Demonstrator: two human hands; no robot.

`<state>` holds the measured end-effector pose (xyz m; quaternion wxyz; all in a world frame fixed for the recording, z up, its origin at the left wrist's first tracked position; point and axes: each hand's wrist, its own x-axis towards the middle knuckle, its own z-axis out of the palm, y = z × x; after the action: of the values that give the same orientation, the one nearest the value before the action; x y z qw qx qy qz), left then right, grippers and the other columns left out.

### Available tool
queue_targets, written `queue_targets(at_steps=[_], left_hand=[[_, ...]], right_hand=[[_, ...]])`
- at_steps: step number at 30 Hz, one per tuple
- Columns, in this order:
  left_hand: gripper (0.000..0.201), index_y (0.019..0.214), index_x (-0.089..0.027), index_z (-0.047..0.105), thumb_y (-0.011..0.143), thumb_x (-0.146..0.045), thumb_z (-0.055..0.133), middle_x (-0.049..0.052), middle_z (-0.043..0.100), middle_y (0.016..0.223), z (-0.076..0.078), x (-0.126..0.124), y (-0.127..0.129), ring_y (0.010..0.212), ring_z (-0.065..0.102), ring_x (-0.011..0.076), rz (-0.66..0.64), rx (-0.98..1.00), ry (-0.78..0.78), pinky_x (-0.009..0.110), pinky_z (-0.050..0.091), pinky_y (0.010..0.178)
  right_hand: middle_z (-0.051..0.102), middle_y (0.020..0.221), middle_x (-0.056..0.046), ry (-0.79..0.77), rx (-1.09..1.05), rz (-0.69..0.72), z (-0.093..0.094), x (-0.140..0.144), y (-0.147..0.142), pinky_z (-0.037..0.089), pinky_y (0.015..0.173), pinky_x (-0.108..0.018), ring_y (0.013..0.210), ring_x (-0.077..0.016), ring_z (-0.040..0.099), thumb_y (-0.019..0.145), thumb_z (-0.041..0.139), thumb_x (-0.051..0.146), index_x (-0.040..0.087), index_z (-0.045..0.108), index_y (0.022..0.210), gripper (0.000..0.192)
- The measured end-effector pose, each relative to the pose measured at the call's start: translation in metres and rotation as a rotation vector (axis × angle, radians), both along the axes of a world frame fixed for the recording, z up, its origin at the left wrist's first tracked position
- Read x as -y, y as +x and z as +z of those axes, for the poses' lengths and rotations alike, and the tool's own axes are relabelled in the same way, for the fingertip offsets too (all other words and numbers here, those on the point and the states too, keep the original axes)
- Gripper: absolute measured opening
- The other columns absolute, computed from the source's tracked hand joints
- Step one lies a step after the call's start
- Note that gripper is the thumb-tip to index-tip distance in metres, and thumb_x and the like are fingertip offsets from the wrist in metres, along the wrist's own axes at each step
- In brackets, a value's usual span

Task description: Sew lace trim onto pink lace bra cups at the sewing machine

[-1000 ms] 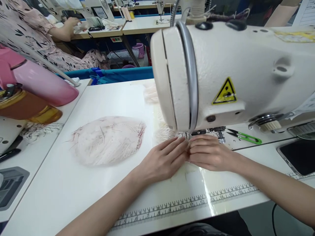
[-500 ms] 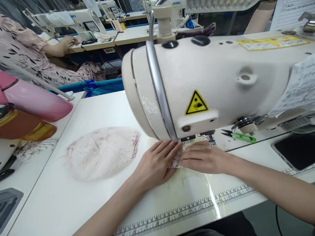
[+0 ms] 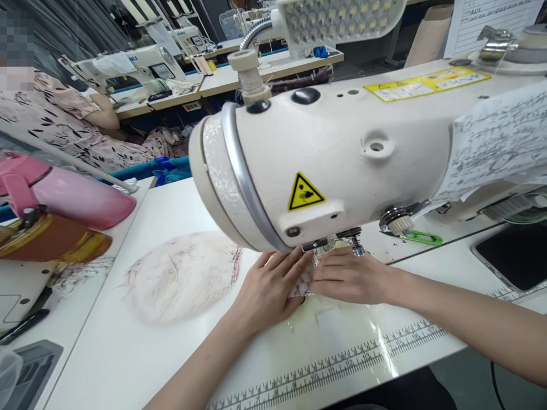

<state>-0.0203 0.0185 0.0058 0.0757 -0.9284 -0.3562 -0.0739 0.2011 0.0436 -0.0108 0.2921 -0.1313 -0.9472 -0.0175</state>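
Observation:
A small piece of white lace (image 3: 302, 282) lies on the bed of a sewing machine (image 3: 333, 148), below the needle area. My left hand (image 3: 271, 287) rests flat on the lace's left side, fingers stretched toward the machine and thumb pointing inward. From the other side, my right hand (image 3: 352, 276) lies flat at the lace's right edge with its fingers together. Both hands press from above, and much of the lace is hidden under them. The machine head covers the needle and most of the presser foot.
Left of my hands is a whitish, fuzzy oval patch with reddish threads (image 3: 183, 276). Green thread snips (image 3: 423, 237) and a dark phone (image 3: 515, 256) lie on the right. A pink bottle (image 3: 85, 193) stands left. A co-worker (image 3: 64, 125) sits at another machine beyond.
My view has shifted, so the machine head appears further left and the lamp shows more. Slightly more lace is visible between my hands, which keep nearly the same pose.

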Motion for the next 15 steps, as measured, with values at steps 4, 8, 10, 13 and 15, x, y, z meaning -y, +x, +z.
queue_targets(at_steps=[4,8,10,13,15], left_hand=[[0.057,0.132,-0.012,0.049,0.08,-0.034,0.046,0.015,0.059,0.126,0.0,0.0,0.002,0.102,0.061,0.029,0.013,0.002,0.0,0.048,0.045,0.089],[0.056,0.132,-0.013,0.049,0.081,-0.034,0.047,0.014,0.061,0.124,0.0,0.001,0.003,0.1,0.062,0.0282,0.027,0.006,0.009,0.046,0.044,0.088],[0.056,0.133,-0.014,0.049,0.08,-0.032,0.047,0.014,0.061,0.124,0.0,0.001,0.004,0.1,0.062,0.0278,0.04,0.01,0.005,0.045,0.044,0.089],[0.056,0.133,-0.016,0.049,0.079,-0.031,0.048,0.012,0.061,0.124,0.001,0.002,0.005,0.101,0.061,0.0277,0.059,0.016,-0.01,0.045,0.043,0.09],[0.057,0.133,-0.016,0.048,0.078,-0.03,0.049,0.012,0.062,0.123,0.001,0.002,0.005,0.102,0.06,0.0278,0.064,0.025,-0.008,0.046,0.042,0.09]], right_hand=[[0.066,0.077,0.003,0.002,-0.004,-0.028,-0.001,0.0,0.0,0.049,0.074,-0.024,0.08,-0.0091,0.058,0.089,0.047,0.007,0.02,0.064,0.087,0.021],[0.065,0.077,0.004,0.01,-0.011,-0.066,0.001,-0.001,0.0,0.049,0.075,-0.024,0.079,-0.0086,0.058,0.088,0.046,0.006,0.021,0.063,0.087,0.023],[0.064,0.074,0.005,0.023,-0.001,-0.084,0.003,-0.002,0.001,0.049,0.075,-0.023,0.077,-0.008,0.057,0.089,0.045,0.007,0.022,0.063,0.085,0.024],[0.062,0.069,0.007,0.062,0.017,-0.108,0.009,-0.004,0.001,0.049,0.071,-0.022,0.071,-0.0073,0.055,0.087,0.044,0.005,0.022,0.062,0.08,0.026],[0.06,0.066,0.007,0.098,0.01,-0.121,0.013,-0.005,0.001,0.048,0.064,-0.022,0.067,-0.0076,0.053,0.085,0.045,0.003,0.021,0.061,0.075,0.026]])
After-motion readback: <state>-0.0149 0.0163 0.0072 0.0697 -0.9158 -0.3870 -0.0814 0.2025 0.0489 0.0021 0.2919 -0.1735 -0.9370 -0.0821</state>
